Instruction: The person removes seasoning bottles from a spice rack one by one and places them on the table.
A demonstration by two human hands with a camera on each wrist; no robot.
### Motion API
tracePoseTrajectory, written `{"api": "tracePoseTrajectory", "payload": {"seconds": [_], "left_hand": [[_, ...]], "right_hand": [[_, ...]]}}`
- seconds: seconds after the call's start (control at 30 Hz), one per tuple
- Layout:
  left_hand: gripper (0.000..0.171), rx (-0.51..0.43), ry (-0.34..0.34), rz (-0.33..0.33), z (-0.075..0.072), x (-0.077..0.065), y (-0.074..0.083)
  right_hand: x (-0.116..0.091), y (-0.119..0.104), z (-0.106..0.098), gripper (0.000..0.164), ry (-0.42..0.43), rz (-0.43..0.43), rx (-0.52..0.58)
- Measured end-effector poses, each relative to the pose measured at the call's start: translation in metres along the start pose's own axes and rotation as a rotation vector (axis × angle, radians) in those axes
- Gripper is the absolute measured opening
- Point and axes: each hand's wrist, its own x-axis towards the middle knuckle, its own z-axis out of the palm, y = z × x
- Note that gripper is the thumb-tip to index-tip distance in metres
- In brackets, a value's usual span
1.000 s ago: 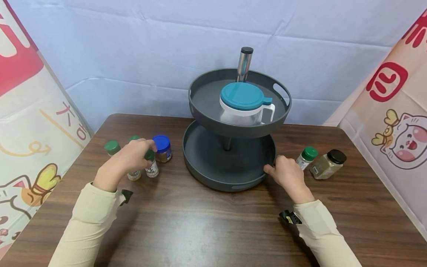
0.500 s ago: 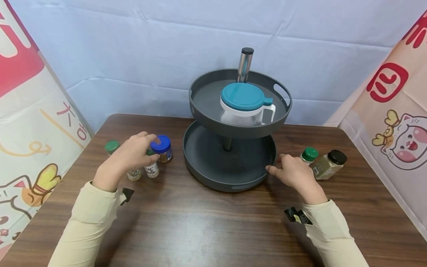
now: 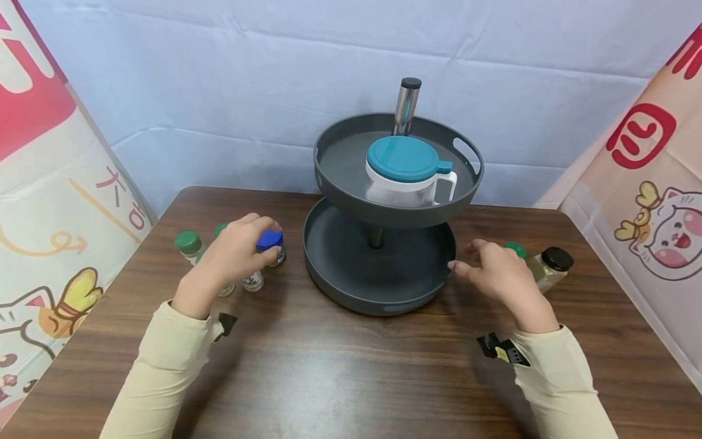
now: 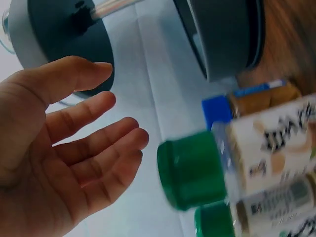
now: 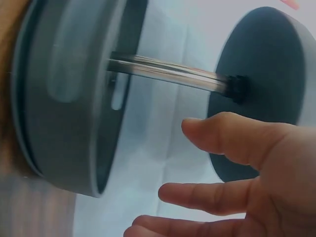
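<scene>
My left hand (image 3: pixel 233 250) hovers over several seasoning bottles at the left of the table, and its fingers hold nothing. Closest to it are a blue-lidded jar (image 3: pixel 270 239) and a green-capped bottle (image 4: pixel 190 170), which stands apart from the fingers in the left wrist view. Another green-capped bottle (image 3: pixel 189 242) is farther left; the hand partly hides the group. Beside the right rim of the two-tier rotating tray (image 3: pixel 378 305) is my right hand (image 3: pixel 504 274), fingers spread and holding nothing. In the right wrist view its thumb (image 5: pixel 217 131) appears apart from the tray.
On the upper tier (image 3: pixel 340 164) stands a clear container with a teal lid (image 3: pixel 403 158) and white handle. A steel post (image 3: pixel 406 108) rises through the tiers. Right of the tray are a green-capped bottle (image 3: pixel 515 249), mostly hidden, and a black-lidded jar (image 3: pixel 550 271).
My left hand has moved from the green-capped bottles rightward toward the blue-lidded jar, its fingers spreading. My right hand has drawn off the lower tier's rim to the right. The bottles stay in place.
</scene>
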Motion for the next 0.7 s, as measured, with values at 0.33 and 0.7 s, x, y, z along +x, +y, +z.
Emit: {"api": "tracePoseTrajectory", "payload": {"seconds": [0.33, 0.7], "left_hand": [[0.026, -0.078, 0.036, -0.056, 0.026, 0.007, 0.014], [0.031, -0.151, -0.015, -0.154, 0.046, 0.014, 0.015]], "right_hand": [[-0.006, -0.006, -0.021, 0.056, 0.119, -0.021, 0.067], [-0.012, -0.011, -0.037, 0.052, 0.295, -0.057, 0.132]]}}
